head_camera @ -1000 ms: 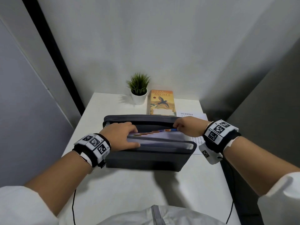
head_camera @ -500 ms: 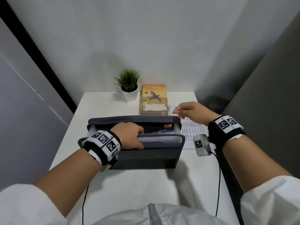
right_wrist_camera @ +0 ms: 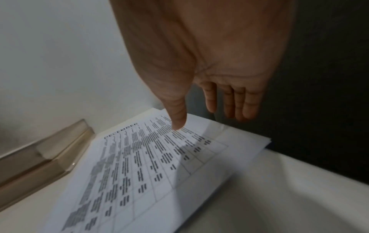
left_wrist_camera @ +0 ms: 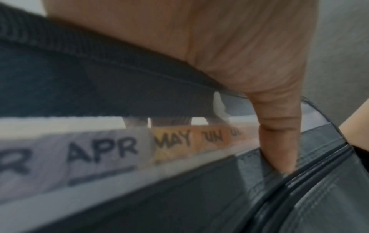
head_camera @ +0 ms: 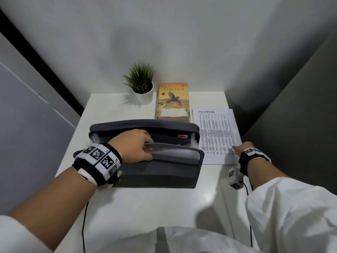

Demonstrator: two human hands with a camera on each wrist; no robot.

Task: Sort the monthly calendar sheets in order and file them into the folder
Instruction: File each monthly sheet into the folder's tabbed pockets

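Observation:
A grey expanding folder stands open on the white table. My left hand grips its front bundle of dividers, fingers inside and thumb on the outer front wall. The tabs APR and MAY show through the translucent divider, and an orange DEC tab sits at the back right pocket. The DECEMBER calendar sheet lies flat to the right of the folder. My right hand hovers open over its near right corner, with the thumb tip at the paper; contact is unclear.
A yellow book lies behind the folder, beside a small potted plant. Grey walls close in on three sides, and a dark panel runs along the table's right edge. The book's edge lies left of the sheet.
My right hand left the folder's tabs and swung right, then came back to the December sheet's near right corner. The left hand has kept its hold on the dividers.

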